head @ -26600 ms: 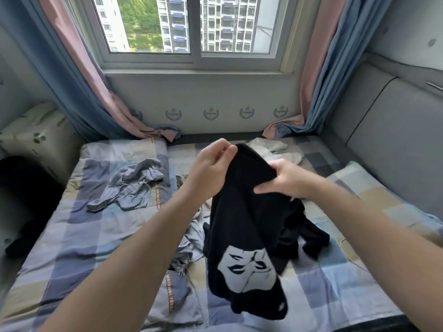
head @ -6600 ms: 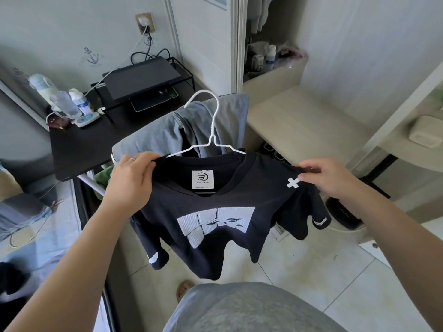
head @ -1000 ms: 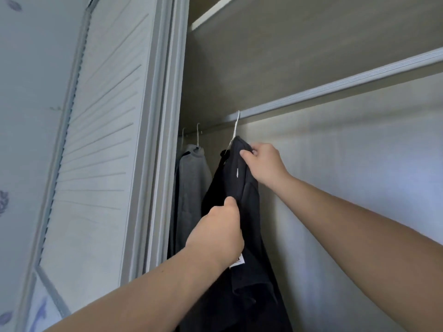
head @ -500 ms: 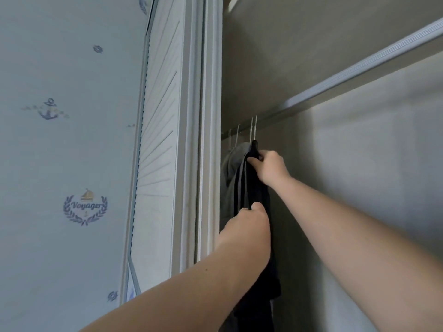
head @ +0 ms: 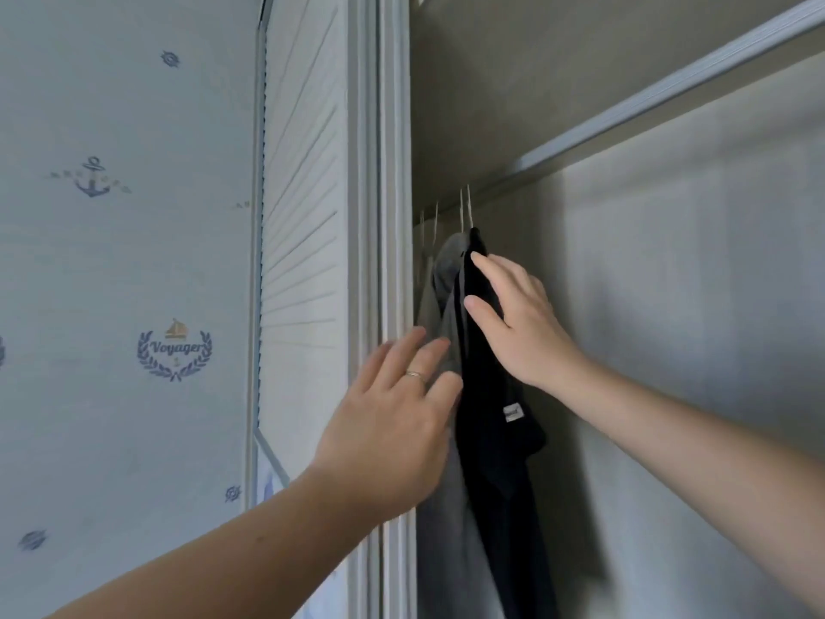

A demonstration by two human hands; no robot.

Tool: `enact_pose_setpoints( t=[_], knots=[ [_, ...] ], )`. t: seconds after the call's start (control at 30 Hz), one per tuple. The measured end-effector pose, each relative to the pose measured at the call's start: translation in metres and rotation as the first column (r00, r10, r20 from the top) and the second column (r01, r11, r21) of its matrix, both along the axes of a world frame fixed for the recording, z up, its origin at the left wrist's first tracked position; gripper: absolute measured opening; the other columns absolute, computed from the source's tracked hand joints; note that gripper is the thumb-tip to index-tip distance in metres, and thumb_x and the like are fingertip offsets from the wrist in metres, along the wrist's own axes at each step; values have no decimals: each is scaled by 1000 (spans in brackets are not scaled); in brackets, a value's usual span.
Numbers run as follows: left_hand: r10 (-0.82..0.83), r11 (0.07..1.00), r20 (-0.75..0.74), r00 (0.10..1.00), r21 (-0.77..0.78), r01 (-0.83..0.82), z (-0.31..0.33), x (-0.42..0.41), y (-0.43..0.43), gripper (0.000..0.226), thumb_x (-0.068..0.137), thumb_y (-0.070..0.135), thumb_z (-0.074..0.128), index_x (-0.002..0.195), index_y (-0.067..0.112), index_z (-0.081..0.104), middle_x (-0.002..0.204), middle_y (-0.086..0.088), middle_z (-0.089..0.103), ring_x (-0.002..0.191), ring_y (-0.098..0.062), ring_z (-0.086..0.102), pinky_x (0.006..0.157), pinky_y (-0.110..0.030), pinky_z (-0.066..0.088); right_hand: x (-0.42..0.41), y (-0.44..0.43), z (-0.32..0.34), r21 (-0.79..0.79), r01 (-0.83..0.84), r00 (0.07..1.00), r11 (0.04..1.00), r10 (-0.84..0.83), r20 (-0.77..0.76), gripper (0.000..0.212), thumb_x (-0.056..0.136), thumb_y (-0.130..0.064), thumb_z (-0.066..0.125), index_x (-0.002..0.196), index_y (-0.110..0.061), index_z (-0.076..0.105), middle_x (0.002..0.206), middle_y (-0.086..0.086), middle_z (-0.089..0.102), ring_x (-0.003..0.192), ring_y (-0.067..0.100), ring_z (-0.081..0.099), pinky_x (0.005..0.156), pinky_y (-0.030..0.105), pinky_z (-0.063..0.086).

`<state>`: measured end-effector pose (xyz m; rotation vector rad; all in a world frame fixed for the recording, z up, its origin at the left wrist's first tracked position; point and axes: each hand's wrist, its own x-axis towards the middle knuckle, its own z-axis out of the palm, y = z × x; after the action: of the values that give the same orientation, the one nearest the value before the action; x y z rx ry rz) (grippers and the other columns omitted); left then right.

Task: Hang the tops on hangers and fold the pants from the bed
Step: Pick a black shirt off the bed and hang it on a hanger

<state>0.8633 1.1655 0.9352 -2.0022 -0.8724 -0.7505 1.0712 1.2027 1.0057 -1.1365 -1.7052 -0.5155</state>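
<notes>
On your far left is the pale wallpapered wall (head: 111,261), printed with a small blue anchor (head: 91,178) and, lower down, a wreath emblem reading "Voyager" (head: 175,350). Next to it is the white louvred wardrobe door (head: 303,216), and then the upright white door frame (head: 386,172).

Your left hand (head: 393,422) is raised in front of that frame with its fingers straight and spread. It has hold of nothing. There is a thin ring (head: 416,375) on one finger. The fingertips reach across the edge of the grey top (head: 446,270), but you cannot tell from here whether they actually touch the cloth.

The grey top hangs inside the wardrobe, just past the frame. The black top (head: 491,440) hangs right against its near side, seen edge-on, with a small white label (head: 513,413) showing partway down. Thin white hanger hooks (head: 466,207) rise from both garments to the rail (head: 669,87), which runs up and away to your right.

Your right hand (head: 518,323) is flat and open against the upper part of the black top. Its fingers are extended, the fingertips lie on the fabric near the shoulder, and it grips nothing. Beyond it on the right is the plain back wall of the wardrobe (head: 692,306).
</notes>
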Motion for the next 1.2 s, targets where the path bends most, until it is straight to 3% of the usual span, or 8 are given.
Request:
enact_pose_setpoints(
  t=[0.1,0.2,0.3,0.43,0.63,0.73,0.93,1.2],
  knots=[
    [71,997,27,997,-13,-71,-7,-54,-28,51,92,42,56,138,19,55,159,-14,37,149,-40,28,118,-56,28,-39,-43,-19,43,-11,994,999,7,113,61,98,-52,36,155,-31,28,162,-6,24,149,14,16,119,38,16],
    [154,988,48,987,-15,-153,-13,-116,-63,64,96,53,43,153,26,35,166,-8,21,153,-37,16,120,-57,22,-94,-82,-35,52,-16,973,999,3,233,63,98,-55,29,156,-30,25,164,-4,21,152,17,14,122,45,15],
    [210,977,81,974,-50,-207,-19,-183,-107,72,96,56,43,158,27,24,167,-5,16,154,-36,13,122,-57,18,-162,-120,-48,38,-42,952,998,28,303,65,99,-59,22,158,-32,20,166,-4,15,154,18,6,123,51,6],
    [335,940,133,933,-111,-322,-33,-277,-172,77,95,65,24,161,31,5,169,-1,5,155,-31,1,124,-54,9,-257,-169,-68,2,-129,919,992,119,375,69,96,-68,9,158,-38,13,168,-7,7,155,19,-2,121,53,-6],
    [544,838,193,817,-177,-516,-65,-425,-282,78,95,72,16,159,37,-9,169,3,-3,155,-28,-7,124,-54,7,-402,-236,-94,-54,-310,820,949,295,491,74,95,-71,7,159,-35,12,169,-3,6,155,25,-1,119,57,-4],
    [647,760,204,735,-250,-599,-84,-486,-335,79,95,73,15,160,34,-8,169,0,2,155,-28,-7,123,-56,7,-464,-257,-113,-80,-393,738,916,366,566,73,96,-72,8,159,-35,9,169,-2,2,155,25,-5,119,59,-6],
    [856,516,223,466,-354,-780,-142,-585,-455,81,92,76,10,156,37,-21,168,4,-17,151,-23,-25,121,-50,-12,-598,-310,-171,-226,-581,517,782,569,640,73,91,-77,-2,156,-43,-9,168,-6,-9,154,21,-16,119,56,-14],
    [961,227,266,80,-584,-780,-252,-647,-566,80,92,74,19,157,39,-11,168,7,-14,153,-22,-20,123,-49,-8,-734,-366,-280,-467,-697,179,544,763,621,77,89,-80,-5,157,-44,-6,167,-11,-14,153,18,-17,117,53,-20]
  ],
)
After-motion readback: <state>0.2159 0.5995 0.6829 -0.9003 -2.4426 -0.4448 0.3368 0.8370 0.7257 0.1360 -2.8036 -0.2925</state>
